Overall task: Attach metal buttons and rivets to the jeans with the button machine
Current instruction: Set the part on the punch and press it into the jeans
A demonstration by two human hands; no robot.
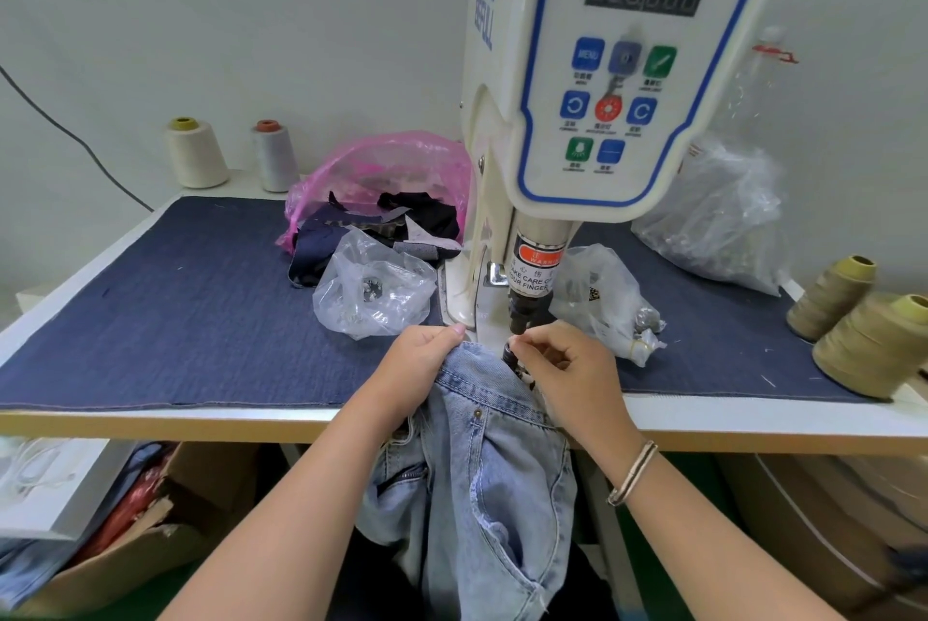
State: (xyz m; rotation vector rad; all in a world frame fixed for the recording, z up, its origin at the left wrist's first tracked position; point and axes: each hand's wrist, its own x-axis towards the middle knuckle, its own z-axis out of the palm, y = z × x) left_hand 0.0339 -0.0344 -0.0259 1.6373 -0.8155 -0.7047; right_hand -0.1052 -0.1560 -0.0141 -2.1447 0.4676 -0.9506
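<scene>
Jeans [477, 480] of pale blue denim hang from the front edge of the table [150, 414] down between the person's forearms, their upper edge lifted onto the tabletop just under the head of the button machine [592, 68]. One small metal rivet [477, 414] already sits in the denim near a pocket seam. The left hand [419, 362] grips the top edge of the jeans, fingers curled over the fabric and the thumb pointing toward the machine. The right hand [567, 372], a bracelet [632, 472] on its wrist, has its fingers curled in a pinch at the dark lower die [512, 353], right beside the denim edge; whether a button lies between the fingertips cannot be told. Directly above the die stands the machine's dark punch [525, 314], under an orange warning label. A dark blue denim mat [191, 299] covers the tabletop. On it, left of the machine, lies a clear plastic bag [374, 291] with metal parts inside, and a second clear bag [602, 299] lies to the right. Two olive thread cones [853, 334] lie near the right edge. Farther back sit a pink bag [381, 178] holding dark fabric scraps and two upright thread cones [228, 153] by the wall.
</scene>
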